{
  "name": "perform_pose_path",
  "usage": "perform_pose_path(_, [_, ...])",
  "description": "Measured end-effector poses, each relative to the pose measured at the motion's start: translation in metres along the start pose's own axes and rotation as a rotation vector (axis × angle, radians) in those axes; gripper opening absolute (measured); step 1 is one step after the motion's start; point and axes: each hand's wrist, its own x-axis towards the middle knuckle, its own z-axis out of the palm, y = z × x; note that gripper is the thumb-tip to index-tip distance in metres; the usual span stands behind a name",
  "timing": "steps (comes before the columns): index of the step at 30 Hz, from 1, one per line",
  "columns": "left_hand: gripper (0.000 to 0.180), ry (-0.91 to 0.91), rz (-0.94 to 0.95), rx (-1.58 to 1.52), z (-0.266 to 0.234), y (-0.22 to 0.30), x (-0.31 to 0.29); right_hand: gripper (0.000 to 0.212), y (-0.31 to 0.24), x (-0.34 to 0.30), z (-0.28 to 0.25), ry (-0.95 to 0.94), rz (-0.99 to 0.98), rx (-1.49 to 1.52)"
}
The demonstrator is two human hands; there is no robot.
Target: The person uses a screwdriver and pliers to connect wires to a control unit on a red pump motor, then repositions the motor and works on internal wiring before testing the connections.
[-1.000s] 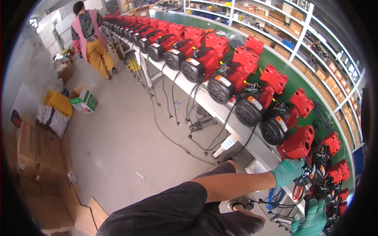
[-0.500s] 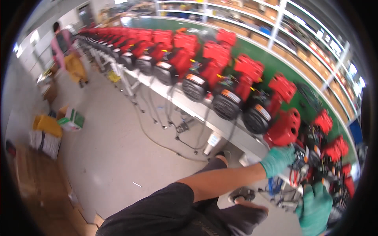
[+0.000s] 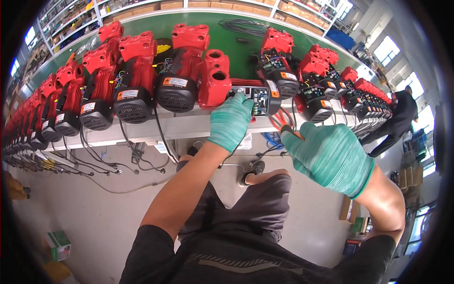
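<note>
Clearly red motor unit [image 3: 215,86], circuit board [image 3: 261,100] bare (left hand [image 3: 231,122] alongside, grip unclear), orange handle [image 3: 299,135] in right fist [image 3: 327,154]

The view has been swung to the right. The left hand [image 3: 231,118], formerly seen at lower right, is now placed near the frame's centre, beside the circuit board [image 3: 261,102]. The right hand [image 3: 331,158] has been raised from the lower right corner to right of centre, and its formerly spread fingers are now closed around an orange-handled tool [image 3: 289,129]. The green-and-white box [image 3: 57,246] has been shifted to the lower left. The pink-vested person has been lost from upper left; a dark-clothed person [image 3: 402,111] is now shown at right.
</note>
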Motion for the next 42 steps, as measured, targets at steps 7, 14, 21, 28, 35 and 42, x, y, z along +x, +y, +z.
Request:
perform_pose_path(7, [0.021,0.046,0.03,-0.017,0.007,0.004,-0.002,0.019,-0.003,-0.011,0.02,0.239,0.398,0.625])
perform_pose_path(14, [0.011,0.17,0.107,-0.015,-0.002,-0.019,-0.004,0.017,0.005,0.023,-0.015,-0.334,0.015,0.232])
perform_pose_path(21, [0.006,0.114,0.143,-0.019,0.002,0.004,0.005,0.016,-0.005,-0.014,0.04,0.211,0.546,1.08])
perform_pose_path(28, [0.019,0.036,0.027,0.03,-0.002,0.003,-0.003,0.016,0.008,0.018,-0.015,-0.257,0.18,0.297])
perform_pose_path(35, [0.019,0.068,0.048,-0.001,-0.005,0.001,0.0,0.021,0.007,0.004,0.013,-0.064,0.601,1.271])
perform_pose_path(42, [0.017,0.056,0.048,-0.003,0.0,-0.002,-0.001,0.021,-0.001,0.017,-0.015,-0.275,0.355,0.543])
